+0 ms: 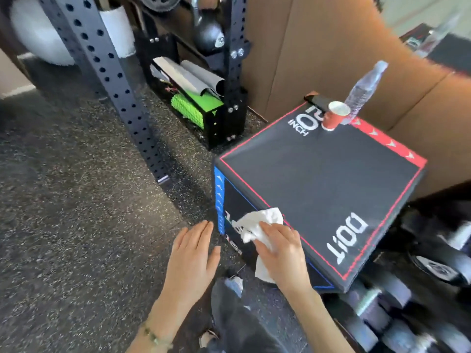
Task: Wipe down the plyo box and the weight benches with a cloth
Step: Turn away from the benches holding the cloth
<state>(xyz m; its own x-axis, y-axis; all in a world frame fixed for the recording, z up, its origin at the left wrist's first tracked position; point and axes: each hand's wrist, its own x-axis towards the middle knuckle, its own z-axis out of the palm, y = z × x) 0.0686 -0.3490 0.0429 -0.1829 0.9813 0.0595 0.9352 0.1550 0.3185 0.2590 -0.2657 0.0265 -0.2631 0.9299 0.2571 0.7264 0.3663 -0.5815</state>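
Fingers point(271, 231) of the right hand point(283, 253) lie nearly straight and together, flat on a white cloth point(258, 220). They press it against the near side of the plyo box point(326, 184) just under the top edge, probably to spread wiping pressure. The left hand point(193, 253) hovers beside the box's corner, fingers straight, holding nothing. A red paper cup point(334, 118) and a water bottle point(364, 90) stand at the top's far corner, well apart from the cloth.
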